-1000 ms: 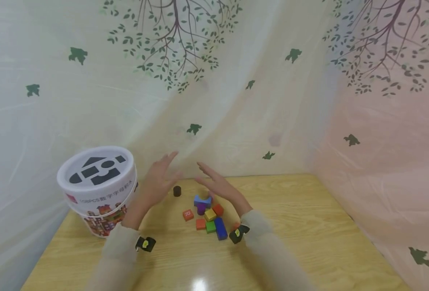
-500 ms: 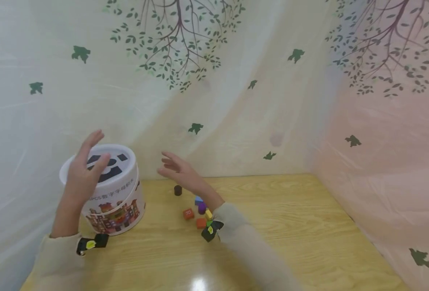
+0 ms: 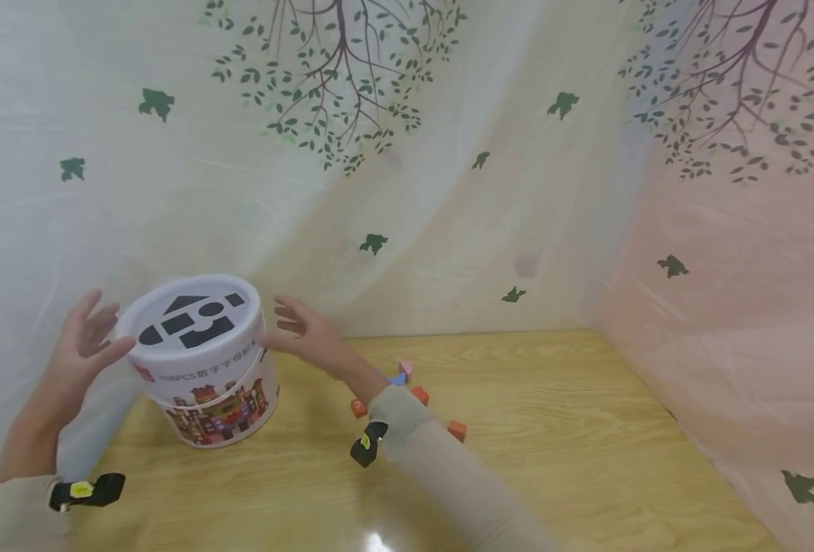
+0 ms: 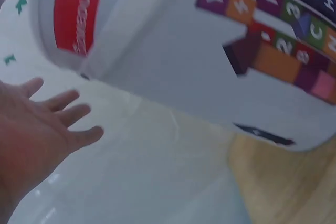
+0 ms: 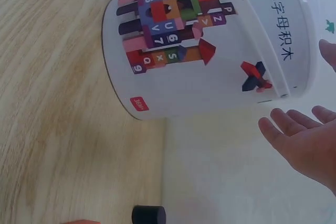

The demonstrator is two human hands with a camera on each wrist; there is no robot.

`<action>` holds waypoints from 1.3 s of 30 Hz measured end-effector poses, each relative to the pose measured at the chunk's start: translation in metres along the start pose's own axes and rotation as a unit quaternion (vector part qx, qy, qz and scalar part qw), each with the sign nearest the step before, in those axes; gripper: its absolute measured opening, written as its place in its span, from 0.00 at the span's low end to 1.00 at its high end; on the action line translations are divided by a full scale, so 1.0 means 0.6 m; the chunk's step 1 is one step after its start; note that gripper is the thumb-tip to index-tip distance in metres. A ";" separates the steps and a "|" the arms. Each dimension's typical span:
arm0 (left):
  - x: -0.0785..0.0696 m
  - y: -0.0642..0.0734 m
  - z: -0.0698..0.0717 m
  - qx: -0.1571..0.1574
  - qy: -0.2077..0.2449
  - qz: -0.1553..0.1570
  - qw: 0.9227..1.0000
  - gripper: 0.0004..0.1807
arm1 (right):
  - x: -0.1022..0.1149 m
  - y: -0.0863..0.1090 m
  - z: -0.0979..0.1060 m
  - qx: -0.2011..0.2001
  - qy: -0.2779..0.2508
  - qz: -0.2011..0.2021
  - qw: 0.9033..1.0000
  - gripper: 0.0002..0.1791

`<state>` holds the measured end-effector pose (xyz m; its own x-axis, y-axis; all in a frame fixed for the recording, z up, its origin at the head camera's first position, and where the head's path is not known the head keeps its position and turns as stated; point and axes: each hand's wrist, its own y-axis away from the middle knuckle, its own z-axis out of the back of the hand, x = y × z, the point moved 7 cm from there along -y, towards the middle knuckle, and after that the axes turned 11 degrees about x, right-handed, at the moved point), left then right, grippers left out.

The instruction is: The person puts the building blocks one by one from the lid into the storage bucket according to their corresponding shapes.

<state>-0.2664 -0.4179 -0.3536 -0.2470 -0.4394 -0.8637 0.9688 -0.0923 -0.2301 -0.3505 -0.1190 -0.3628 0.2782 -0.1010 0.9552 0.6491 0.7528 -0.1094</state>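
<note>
A white lidded bucket [image 3: 203, 383] with printed toy blocks on its side and dark block shapes on its lid [image 3: 193, 318] stands upright at the left of the table. My left hand [image 3: 79, 364] is at its left side, fingers spread and thumb tip near the lid's rim. On the opposite side my right hand [image 3: 310, 337] has its fingers extended, the thumb overlapping the lid's edge in the head view. The left wrist view shows a gap between the left hand [image 4: 42, 129] and the bucket [image 4: 173, 72]. In the right wrist view, the fingers of the right hand [image 5: 304, 140] lie just beside the bucket [image 5: 184, 87].
Several small wooden blocks lie mid-table, partly hidden by the right forearm, among them a red block [image 3: 457, 430], a blue block [image 3: 398, 379] and a pink block [image 3: 405, 370]. A black cylinder [image 5: 148, 214] shows in the right wrist view. A printed curtain [image 3: 434, 291] hangs behind the table.
Both hands have moved left from over the blocks to the bucket. The left hand has passed across the lid to its far left side; the right hand has come up to the right side.
</note>
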 end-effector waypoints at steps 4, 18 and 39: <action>0.044 0.013 0.002 0.063 0.041 0.005 0.997 0.44 | -0.007 -0.008 -0.011 0.009 -0.009 -0.003 1.000 0.44; 0.069 0.007 -0.012 0.092 0.138 -0.058 0.984 0.43 | -0.019 -0.022 -0.034 0.040 -0.020 0.024 0.999 0.41; 0.027 -0.040 -0.109 0.132 0.067 -0.013 0.989 0.42 | -0.035 0.046 0.052 0.028 0.005 0.043 0.999 0.43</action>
<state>-0.2950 -0.3646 -0.3913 -0.2560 -0.3134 -0.9145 0.9295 -0.3396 -0.1439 -0.3605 -0.0758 -0.3774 0.3387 -0.0405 0.9400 0.5820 0.7940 -0.1755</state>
